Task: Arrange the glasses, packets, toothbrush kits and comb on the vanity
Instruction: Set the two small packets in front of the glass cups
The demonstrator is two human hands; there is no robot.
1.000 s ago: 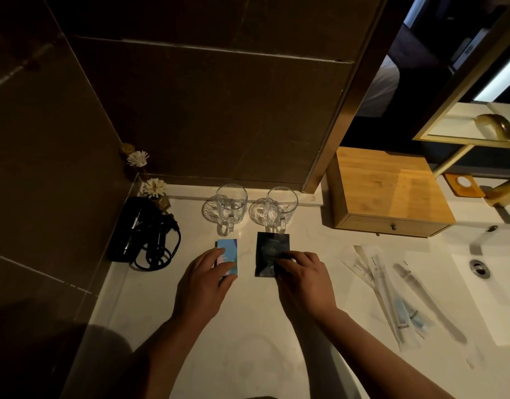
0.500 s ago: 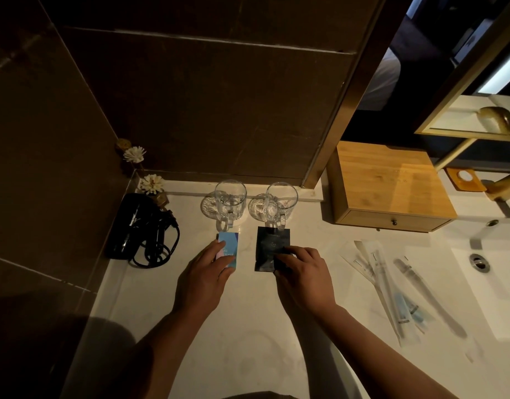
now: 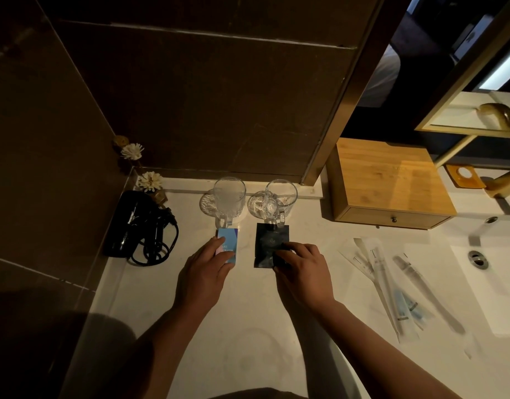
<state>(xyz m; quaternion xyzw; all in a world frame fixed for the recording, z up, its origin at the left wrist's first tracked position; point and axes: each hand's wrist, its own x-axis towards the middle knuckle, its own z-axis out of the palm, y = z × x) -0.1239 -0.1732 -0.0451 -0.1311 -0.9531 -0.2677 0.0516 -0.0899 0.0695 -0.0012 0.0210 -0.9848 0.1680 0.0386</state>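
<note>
glasses [image 3: 252,198] block behind, counter [image 3: 248,326] free in front

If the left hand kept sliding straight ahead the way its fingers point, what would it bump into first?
Probably the handle of the left glass, which stands just beyond the blue packet under the left hand. The hand angles slightly right, so it might graze past.

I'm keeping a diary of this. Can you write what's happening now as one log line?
step: placing packets | left hand: on blue packet | right hand: on black packet | glasses: behind packets | toothbrush kits: untouched, right
</note>
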